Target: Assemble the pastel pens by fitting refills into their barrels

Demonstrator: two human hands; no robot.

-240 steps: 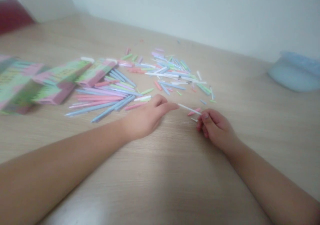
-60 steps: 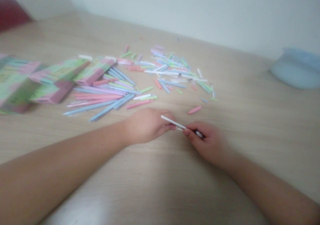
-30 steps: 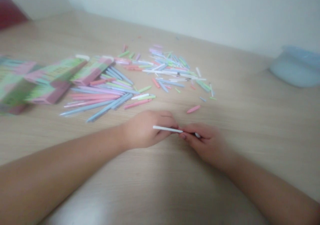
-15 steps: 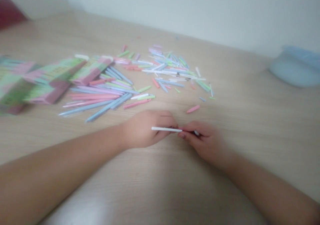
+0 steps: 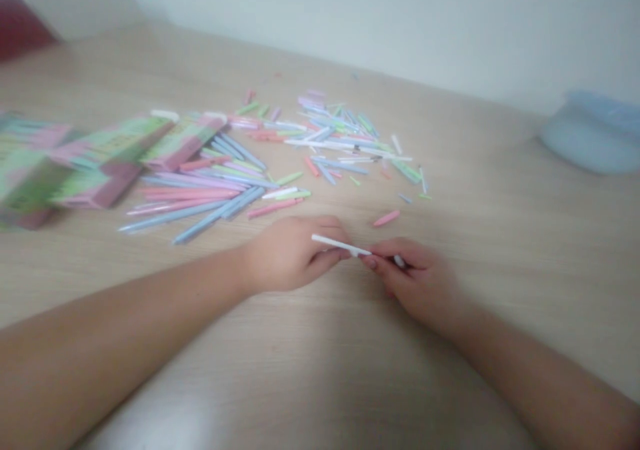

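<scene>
My right hand (image 5: 413, 277) is closed, pinching a slim white pen tube (image 5: 333, 242) between thumb and forefinger. The tube points left and slightly up, passing in front of my left hand; its other white end shows inside my right fingers. My left hand (image 5: 300, 253) is curled with its fingertips close to my right fingertips. A small white bit (image 5: 354, 253) shows at those left fingertips, too blurred to name. Just beyond the hands lies a pink pen piece (image 5: 387, 219) on the wooden table (image 5: 280, 370).
Pastel pens (image 5: 200, 197) lie heaped at left, beside several pink-and-green boxes (image 5: 113, 150). A scatter of short coloured pen parts and white sticks (image 5: 345, 143) spreads behind the hands. A bluish translucent bag or container (image 5: 590, 133) stands at far right, near the wall (image 5: 380, 23).
The white tube has tilted, its left end rising and shifting right. My right hand has moved slightly right, and a small white bit now shows between the hands.
</scene>
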